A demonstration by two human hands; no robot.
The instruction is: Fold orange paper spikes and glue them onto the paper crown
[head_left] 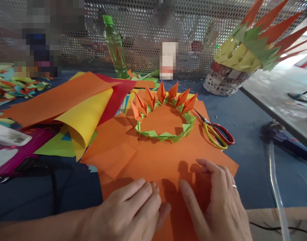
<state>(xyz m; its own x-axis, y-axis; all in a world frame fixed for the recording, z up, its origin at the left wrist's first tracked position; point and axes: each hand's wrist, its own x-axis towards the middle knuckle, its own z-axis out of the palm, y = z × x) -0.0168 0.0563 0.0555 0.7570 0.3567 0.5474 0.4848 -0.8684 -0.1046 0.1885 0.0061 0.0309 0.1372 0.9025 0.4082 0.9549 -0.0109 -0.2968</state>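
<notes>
Both my hands rest on an orange paper sheet at the near edge of the table. My left hand lies knuckles up with its fingers curled, pressing the paper. My right hand wears a ring, and its fingers lie spread on the same sheet, apparently pressing a fold between the two hands. Beyond them sits a green folded-paper ring with orange paper spikes along its far half.
Red-and-yellow scissors lie right of the ring. Loose orange, yellow and red sheets pile at the left by a pink tool. A green bottle, a paper-crowned basket, a blue glue gun and a perforated screen stand behind.
</notes>
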